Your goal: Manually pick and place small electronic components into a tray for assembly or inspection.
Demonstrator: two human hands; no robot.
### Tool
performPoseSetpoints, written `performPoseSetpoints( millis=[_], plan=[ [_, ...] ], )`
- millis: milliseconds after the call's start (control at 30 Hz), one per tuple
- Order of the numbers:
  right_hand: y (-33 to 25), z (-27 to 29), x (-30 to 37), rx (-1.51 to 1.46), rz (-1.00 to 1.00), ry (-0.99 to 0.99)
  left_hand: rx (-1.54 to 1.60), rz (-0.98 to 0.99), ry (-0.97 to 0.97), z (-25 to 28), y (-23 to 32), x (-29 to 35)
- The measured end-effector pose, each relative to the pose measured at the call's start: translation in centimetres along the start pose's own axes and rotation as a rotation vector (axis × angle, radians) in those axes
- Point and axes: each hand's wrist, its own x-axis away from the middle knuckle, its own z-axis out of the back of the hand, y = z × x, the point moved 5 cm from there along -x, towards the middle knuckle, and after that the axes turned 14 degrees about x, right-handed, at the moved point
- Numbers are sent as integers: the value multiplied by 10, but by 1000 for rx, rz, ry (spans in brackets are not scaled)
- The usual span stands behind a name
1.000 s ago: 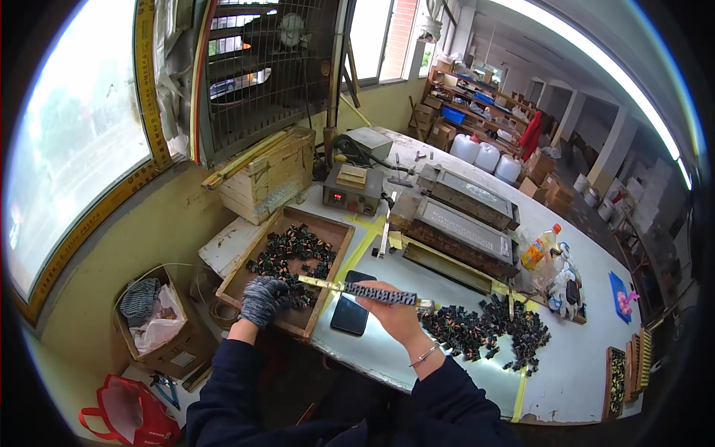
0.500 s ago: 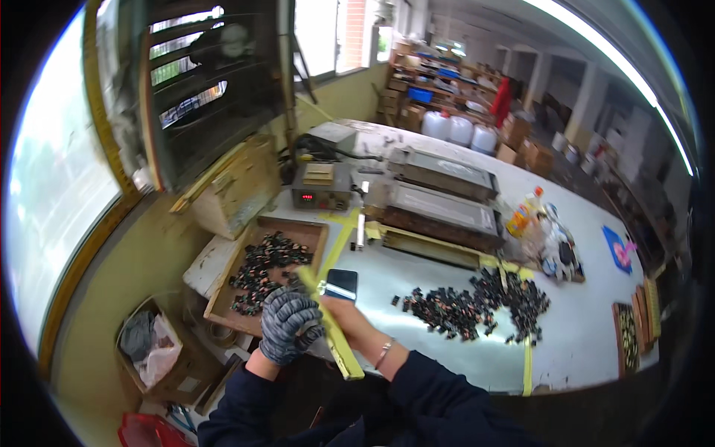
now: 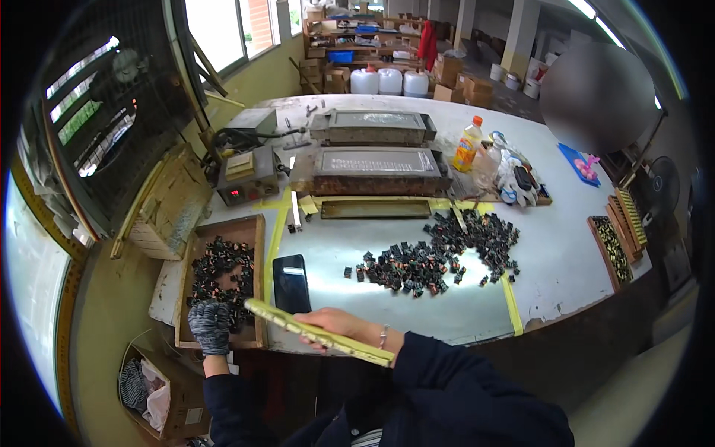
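My left hand (image 3: 211, 328), in a grey knit glove, reaches into the near end of a shallow wooden tray (image 3: 259, 272). Its fingers are curled down beside small black parts with coppery bits (image 3: 222, 261); the fingertips and anything between them are hidden. My bare right hand (image 3: 337, 325) is closed around a long, narrow yellow bar (image 3: 365, 350). Held at a slant above the table's near edge, the bar points its far end toward the tray. A black phone (image 3: 291, 284) lies between tray and bar.
A larger heap of the black parts (image 3: 417, 268) covers the table's middle. Behind it sit a narrow metal trough (image 3: 376, 209) and two heavy metal blocks (image 3: 376, 162). An orange-capped bottle (image 3: 468, 144) and slotted wooden trays (image 3: 612, 257) stand to the right. A carton (image 3: 186, 402) sits below left.
My left hand has left the yellow bar and moved down-left into the wooden tray. My right hand keeps the bar, now lying flatter across the view. The whole view has turned to the right.
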Motion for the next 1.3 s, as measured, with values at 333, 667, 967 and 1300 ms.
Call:
performPoseSetpoints(
  millis=[333, 667, 967, 1300],
  plan=[
    [18, 111, 167, 816, 169, 648, -20, 96, -45, -40, 20, 13],
    [66, 155, 179, 1686, 510, 932, 599, -30, -229, -133, 195, -38],
    [72, 179, 176, 1642, 616, 992, 477, 222, -825, -235, 243, -33],
    [59, 223, 182, 1699, 189, 1397, 356, 322, -907, -290, 255, -39]
  ],
)
